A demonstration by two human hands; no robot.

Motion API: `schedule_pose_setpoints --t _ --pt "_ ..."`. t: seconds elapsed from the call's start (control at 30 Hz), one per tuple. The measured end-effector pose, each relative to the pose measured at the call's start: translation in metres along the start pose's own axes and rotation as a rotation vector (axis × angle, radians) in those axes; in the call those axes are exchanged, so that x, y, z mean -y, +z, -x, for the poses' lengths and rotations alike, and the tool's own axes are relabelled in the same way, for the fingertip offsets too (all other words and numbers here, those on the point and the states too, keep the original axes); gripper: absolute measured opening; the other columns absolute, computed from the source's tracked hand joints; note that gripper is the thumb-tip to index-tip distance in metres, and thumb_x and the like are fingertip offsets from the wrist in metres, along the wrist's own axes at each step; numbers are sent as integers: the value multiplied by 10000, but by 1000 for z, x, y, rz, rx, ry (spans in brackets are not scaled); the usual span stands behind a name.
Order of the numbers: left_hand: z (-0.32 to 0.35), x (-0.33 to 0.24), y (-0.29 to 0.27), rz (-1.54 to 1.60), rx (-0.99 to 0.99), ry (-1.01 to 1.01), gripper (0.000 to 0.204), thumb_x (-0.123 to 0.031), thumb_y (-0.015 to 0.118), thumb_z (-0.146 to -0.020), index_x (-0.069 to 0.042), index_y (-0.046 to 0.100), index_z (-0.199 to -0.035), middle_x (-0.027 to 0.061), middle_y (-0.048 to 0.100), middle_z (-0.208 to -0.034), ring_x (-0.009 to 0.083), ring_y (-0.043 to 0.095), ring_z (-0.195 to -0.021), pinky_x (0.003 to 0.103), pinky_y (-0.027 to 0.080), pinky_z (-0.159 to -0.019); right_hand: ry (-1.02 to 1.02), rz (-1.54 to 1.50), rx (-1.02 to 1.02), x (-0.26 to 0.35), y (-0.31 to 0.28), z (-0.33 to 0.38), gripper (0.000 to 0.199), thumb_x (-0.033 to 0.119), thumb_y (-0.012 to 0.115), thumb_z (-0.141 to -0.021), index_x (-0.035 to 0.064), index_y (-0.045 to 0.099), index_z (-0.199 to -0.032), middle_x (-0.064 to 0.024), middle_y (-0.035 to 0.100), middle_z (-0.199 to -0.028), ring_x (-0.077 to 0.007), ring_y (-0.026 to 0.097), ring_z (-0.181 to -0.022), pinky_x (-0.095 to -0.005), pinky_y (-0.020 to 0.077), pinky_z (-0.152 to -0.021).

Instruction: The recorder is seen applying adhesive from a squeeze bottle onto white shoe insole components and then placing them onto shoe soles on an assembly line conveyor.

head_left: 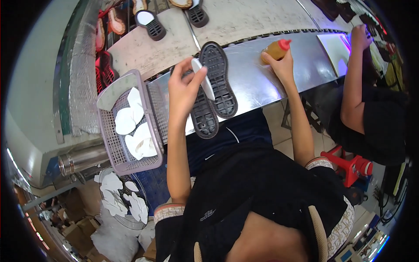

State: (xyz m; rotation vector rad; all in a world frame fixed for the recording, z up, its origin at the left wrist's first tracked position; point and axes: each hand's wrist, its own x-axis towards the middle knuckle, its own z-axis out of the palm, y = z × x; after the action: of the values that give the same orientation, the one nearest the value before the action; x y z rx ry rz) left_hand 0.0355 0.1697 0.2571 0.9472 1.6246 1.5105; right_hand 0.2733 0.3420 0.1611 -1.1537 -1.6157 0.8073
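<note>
The person at the bench has both hands busy. The left hand (183,89) is partly closed, pinching a slim white pad (204,81) between thumb and fingers, edge-on above a pair of black shoe soles; I can't tell whether the pad touches them. The farther sole (219,78) and the nearer sole (204,117) sit side by side at the metal worktop (253,85), the nearer one reaching past its front edge. Over to the right, the right hand (283,65) is wrapped round an amber squeeze bottle (273,50) with a red nozzle, held tilted above the metal. A lilac plastic basket (139,168) stands just left of the left forearm, with white pieces (126,120) lying in it. Beyond the worktop, more soles (156,29) rest on a pale surface (257,19). A co-worker's arm (352,87) reaches in at the far right, beside a white board (329,54).
</note>
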Motion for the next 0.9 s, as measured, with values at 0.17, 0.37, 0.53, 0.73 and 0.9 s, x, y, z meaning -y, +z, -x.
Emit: schedule_pose_setpoints --t 0.17,0.37,0.53,0.73,0.9 --pt "-85 19 37 -921 8 274 509 -317 746 -696 59 584 -999 224 638 -836 328 650 -802 383 516 -712 32 63 76 16 8 -2 550 264 791 -664 22 489 -1055 -170 643 -969 -263 644 -875 -346 497 -775" --pt "-97 31 57 -1228 107 272 486 -382 708 -724 53 584 -900 226 628 -846 380 613 -812 436 492 -724 8 64 101 10 0 0 584 259 781 -668 30 469 -1105 -175 638 -984 -306 636 -907 -370 496 -782" --pt "-77 35 59 -1370 2 352 486 -387 702 -731 42 583 -924 196 584 -1012 323 572 -954 435 496 -748 -13 68 97 11 0 1 572 253 773 -672 40 470 -1108 -175 637 -984 -319 631 -911 -378 493 -789" --pt "-76 45 21 -1248 197 403 694 -451 714 -675 -36 518 -1196 145 521 -1175 339 470 -1117 486 388 -905 -10 49 110 11 2 1 569 243 769 -672 41 469 -1110 -181 635 -978 -330 627 -915 -386 490 -787" --pt "-67 45 9 -1163 335 434 776 -447 766 -582 -65 502 -1204 113 466 -1294 324 371 -1252 479 360 -956 4 63 103 13 -5 1 551 225 771 -667 45 478 -1098 -181 637 -972 -331 628 -911 -391 489 -777"
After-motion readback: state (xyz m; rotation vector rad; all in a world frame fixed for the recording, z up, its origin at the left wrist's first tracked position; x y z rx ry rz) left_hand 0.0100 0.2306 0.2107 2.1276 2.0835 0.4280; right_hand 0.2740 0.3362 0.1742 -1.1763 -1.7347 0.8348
